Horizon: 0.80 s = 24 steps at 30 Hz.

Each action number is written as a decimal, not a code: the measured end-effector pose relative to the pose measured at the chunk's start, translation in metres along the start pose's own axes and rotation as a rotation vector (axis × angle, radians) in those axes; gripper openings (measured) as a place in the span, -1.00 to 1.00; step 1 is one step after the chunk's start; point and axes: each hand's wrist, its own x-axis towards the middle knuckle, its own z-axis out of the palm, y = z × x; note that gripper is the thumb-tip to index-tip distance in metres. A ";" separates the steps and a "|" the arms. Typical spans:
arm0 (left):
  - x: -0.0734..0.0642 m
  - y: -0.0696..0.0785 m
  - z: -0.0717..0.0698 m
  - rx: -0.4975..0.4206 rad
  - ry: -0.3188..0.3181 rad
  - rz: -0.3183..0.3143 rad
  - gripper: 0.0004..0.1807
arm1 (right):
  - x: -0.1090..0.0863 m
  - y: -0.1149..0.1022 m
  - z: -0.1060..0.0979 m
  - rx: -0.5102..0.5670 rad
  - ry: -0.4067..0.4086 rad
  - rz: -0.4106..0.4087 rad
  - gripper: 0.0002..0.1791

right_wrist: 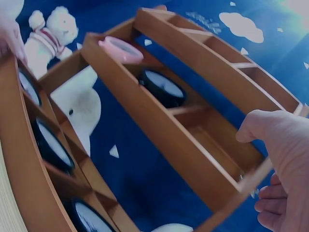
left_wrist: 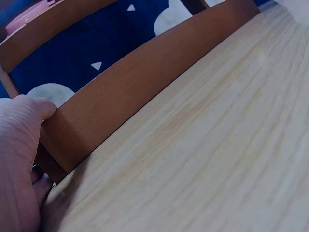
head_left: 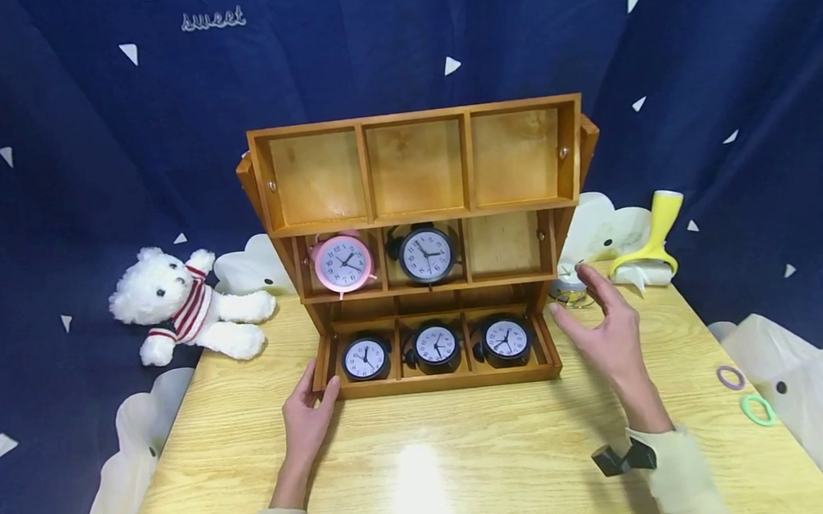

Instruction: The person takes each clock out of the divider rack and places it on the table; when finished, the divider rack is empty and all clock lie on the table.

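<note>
A three-tier wooden shelf (head_left: 435, 383) stands on the table, its tiers split into compartments. At the left front corner of the bottom tier, my left hand (head_left: 309, 415) grips the wood, thumb on the front and fingers round the side, as the left wrist view shows. My right hand (head_left: 611, 339) is beside the shelf's right side, thumb and fingers spread apart. Black alarm clocks (head_left: 436, 345) fill the bottom tier's three compartments. In the middle tier sit a pink alarm clock (head_left: 343, 263) and another black alarm clock (head_left: 426, 254); its right compartment and the top tier hold nothing.
Just beyond my right fingers is a pale clock-like object (head_left: 569, 284), partly hidden. A white teddy bear (head_left: 185, 305) lies at the left. Back right stands a yellow-handled object (head_left: 657, 232). Purple (head_left: 730, 378) and green rings (head_left: 757, 410) lie near the table's right edge.
</note>
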 end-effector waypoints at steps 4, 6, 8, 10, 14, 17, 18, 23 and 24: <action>0.002 -0.001 0.001 -0.017 0.003 0.002 -0.31 | -0.001 -0.011 0.012 0.029 -0.027 -0.051 -0.17; 0.002 0.000 0.000 -0.025 -0.003 -0.001 -0.31 | -0.002 -0.015 0.018 0.042 -0.044 -0.077 -0.16; 0.000 0.011 0.000 -0.027 -0.015 -0.009 -0.31 | -0.003 -0.020 0.024 0.049 -0.065 -0.102 -0.15; -0.003 0.023 -0.001 -0.026 -0.026 -0.018 -0.31 | -0.003 -0.025 0.030 0.049 -0.084 -0.120 -0.15; -0.006 0.040 -0.002 -0.022 -0.032 -0.020 -0.32 | -0.002 -0.033 0.043 0.045 -0.124 -0.152 -0.15; -0.007 0.039 -0.002 -0.020 -0.027 -0.012 -0.32 | 0.001 -0.040 0.051 0.047 -0.157 -0.177 -0.15; -0.007 0.039 -0.002 -0.019 -0.027 -0.011 -0.32 | 0.003 -0.043 0.054 0.049 -0.168 -0.185 -0.15; -0.007 0.040 -0.002 -0.026 -0.032 -0.012 -0.32 | 0.011 -0.054 0.065 0.069 -0.217 -0.206 -0.12; -0.007 0.041 -0.002 -0.026 -0.033 -0.013 -0.32 | 0.013 -0.057 0.068 0.065 -0.221 -0.211 -0.12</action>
